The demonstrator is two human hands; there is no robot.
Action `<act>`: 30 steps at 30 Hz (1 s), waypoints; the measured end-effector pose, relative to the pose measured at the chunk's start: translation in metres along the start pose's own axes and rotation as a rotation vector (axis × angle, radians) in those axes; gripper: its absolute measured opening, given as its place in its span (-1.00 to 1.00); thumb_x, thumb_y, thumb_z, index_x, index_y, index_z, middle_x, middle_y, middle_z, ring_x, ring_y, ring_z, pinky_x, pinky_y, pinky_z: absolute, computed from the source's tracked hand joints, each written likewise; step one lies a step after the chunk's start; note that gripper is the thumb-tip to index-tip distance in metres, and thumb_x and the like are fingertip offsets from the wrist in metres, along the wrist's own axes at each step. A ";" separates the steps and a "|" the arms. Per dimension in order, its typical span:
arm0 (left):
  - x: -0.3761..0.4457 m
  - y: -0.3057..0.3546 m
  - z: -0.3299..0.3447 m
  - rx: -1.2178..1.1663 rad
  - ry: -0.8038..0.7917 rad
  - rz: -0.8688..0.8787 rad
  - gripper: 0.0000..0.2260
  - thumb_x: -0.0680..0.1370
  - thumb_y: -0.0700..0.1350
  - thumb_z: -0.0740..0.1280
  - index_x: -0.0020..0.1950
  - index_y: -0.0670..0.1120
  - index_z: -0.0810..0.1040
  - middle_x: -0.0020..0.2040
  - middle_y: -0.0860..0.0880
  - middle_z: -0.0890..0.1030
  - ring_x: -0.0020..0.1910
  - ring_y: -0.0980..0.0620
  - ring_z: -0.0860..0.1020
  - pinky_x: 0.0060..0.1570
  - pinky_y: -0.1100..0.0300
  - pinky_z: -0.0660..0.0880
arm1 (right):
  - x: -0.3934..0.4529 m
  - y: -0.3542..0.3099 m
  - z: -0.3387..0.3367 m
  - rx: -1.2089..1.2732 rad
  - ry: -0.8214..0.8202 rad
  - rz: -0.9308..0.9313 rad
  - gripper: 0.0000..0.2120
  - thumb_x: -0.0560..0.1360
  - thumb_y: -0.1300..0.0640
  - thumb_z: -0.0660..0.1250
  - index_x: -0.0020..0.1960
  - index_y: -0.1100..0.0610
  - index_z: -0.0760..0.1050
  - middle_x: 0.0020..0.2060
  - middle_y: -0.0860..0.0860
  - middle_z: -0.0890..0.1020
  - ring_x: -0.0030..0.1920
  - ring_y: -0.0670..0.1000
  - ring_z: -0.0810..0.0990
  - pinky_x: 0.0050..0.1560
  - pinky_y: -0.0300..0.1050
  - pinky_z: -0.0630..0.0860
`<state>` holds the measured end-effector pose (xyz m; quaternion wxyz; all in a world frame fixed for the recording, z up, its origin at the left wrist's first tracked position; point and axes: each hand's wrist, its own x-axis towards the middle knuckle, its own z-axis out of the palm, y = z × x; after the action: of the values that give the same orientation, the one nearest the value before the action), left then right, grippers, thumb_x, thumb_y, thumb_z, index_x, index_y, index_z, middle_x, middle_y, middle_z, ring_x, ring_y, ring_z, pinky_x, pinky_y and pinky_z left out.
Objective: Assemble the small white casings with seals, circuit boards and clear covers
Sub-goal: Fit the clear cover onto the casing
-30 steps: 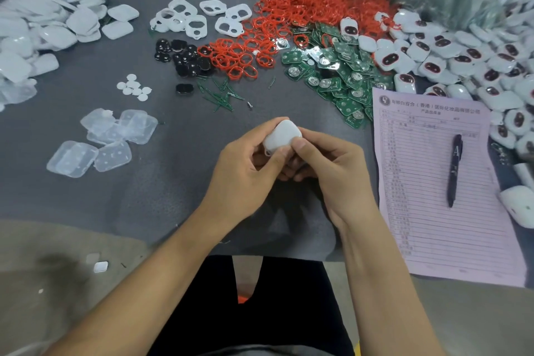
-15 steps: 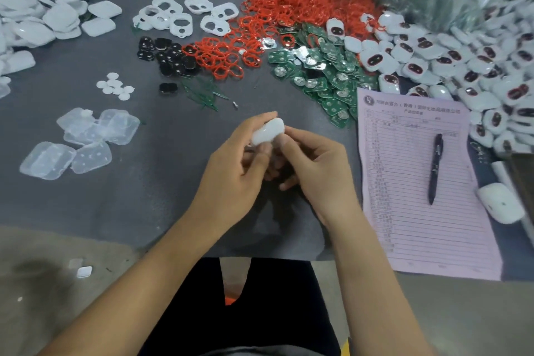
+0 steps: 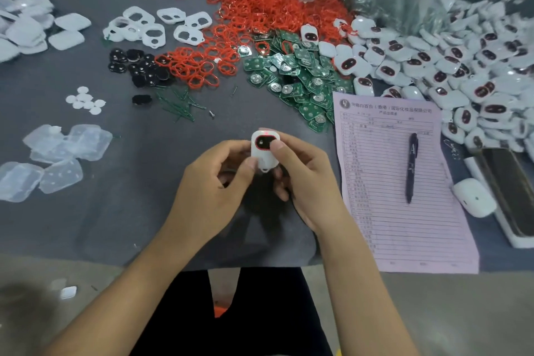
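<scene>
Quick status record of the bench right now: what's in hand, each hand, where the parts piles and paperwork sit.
in hand: white casing, dark window facing up
left hand: grips casing's left side
right hand: thumb on window
red seals: heap, far centre
circuit boards: green pile beyond hands
finished casings: pile, far right
form: right, pen on it

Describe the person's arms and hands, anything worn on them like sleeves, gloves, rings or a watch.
Both forearms are bare up to the frame's bottom edge, with no sleeve showing. The left hand and right hand wear no gloves, and no ring, watch or wristband is visible. The visible fingernails look short and unpainted.
</scene>
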<state>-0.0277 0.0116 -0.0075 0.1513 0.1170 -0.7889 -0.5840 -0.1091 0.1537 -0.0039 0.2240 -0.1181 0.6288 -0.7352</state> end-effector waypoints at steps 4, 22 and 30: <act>0.003 0.000 -0.003 -0.084 0.011 -0.039 -0.86 0.68 -0.11 0.34 0.20 -0.04 0.65 -0.06 0.16 0.73 -0.18 0.16 0.71 -0.14 0.43 0.54 | -0.003 0.002 0.000 -0.068 -0.014 -0.010 -0.76 0.65 0.18 0.30 0.22 0.07 0.70 -0.28 0.10 0.53 -0.36 -0.03 0.35 -0.52 -0.22 0.30; 0.002 0.000 -0.004 -0.147 0.045 -0.019 -0.91 0.64 -0.09 0.41 0.12 0.02 0.67 -0.07 0.11 0.73 -0.15 0.10 0.72 -0.16 0.26 0.62 | -0.002 0.003 0.000 -0.101 -0.055 -0.080 -0.85 0.62 0.17 0.38 0.14 0.20 0.64 -0.23 0.06 0.68 -0.41 0.01 0.57 -0.49 -0.16 0.53; 0.002 -0.004 -0.005 -0.076 0.067 0.008 -0.91 0.61 -0.18 0.43 0.08 -0.03 0.68 -0.07 0.14 0.73 -0.10 0.17 0.71 -0.09 0.39 0.56 | -0.006 0.006 0.008 -0.332 0.047 -0.150 -0.95 0.59 0.18 0.41 0.01 0.16 0.62 -0.29 -0.01 0.66 -0.45 -0.14 0.54 -0.56 -0.21 0.43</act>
<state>-0.0280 0.0053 -0.0098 0.1845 0.1275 -0.7612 -0.6085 -0.0989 0.1493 -0.0077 0.1313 -0.1831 0.7359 -0.6385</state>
